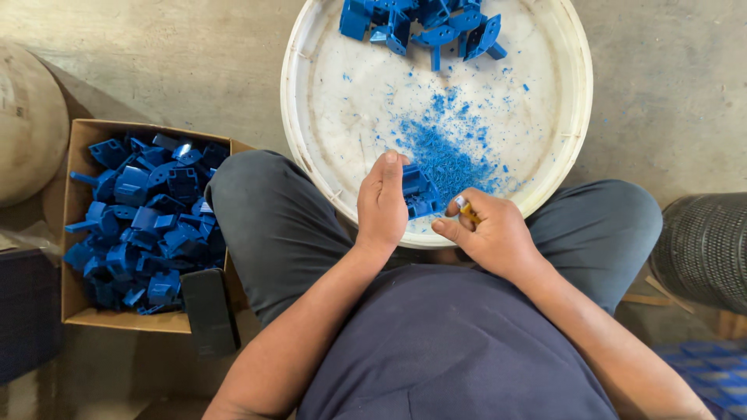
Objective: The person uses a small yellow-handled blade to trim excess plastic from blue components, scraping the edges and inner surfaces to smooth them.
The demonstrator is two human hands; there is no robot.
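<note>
Left hand (381,204) gripped a blue plastic bracket (419,192) over the near rim of the white tub (311,148). Right hand (492,233) was clenched on a small yellow-handled tool (465,208), just beside the bracket. Blue shavings (447,152) lay in the tub, more brackets (424,27) at its far side, a full cardboard box (78,233) beside it. Bracket looked light, stiff; best held by its flat sides.

We take this for a small workshop floor, bare concrete ground (194,54), a cardboard box (78,233) heaped with blue plastic parts (148,225), a white round tray (545,117) dusted with blue shavings (443,152).
</note>
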